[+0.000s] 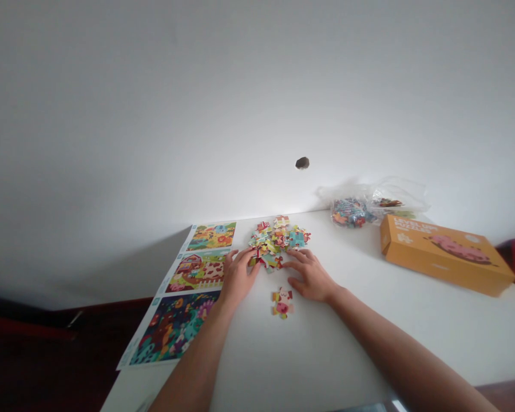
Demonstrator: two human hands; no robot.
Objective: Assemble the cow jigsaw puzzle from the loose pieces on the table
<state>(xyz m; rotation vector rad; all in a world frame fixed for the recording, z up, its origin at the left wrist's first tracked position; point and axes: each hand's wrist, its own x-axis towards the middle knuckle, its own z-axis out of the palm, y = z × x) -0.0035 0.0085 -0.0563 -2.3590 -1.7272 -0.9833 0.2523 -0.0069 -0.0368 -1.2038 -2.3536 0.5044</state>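
Note:
A heap of colourful jigsaw puzzle pieces (278,239) lies on the white table between my hands. My left hand (239,276) rests at the heap's near left side, fingers apart, its fingertips touching the edge pieces. On the other side, my right hand (309,276) has its fingers spread, with the tips at the heap's near right edge. Neither hand visibly grips a piece. Closer to me, a few joined pieces showing a pink-nosed cow face (282,303) lie apart from the heap, just left of my right wrist.
A sheet with three printed pictures (161,303) lies at the table's left edge, partly under my left forearm. An orange puzzle box (446,252) lies at the right. Behind it, clear bags of pieces (349,210) sit by the white wall (257,114), which has a small hole (302,163).

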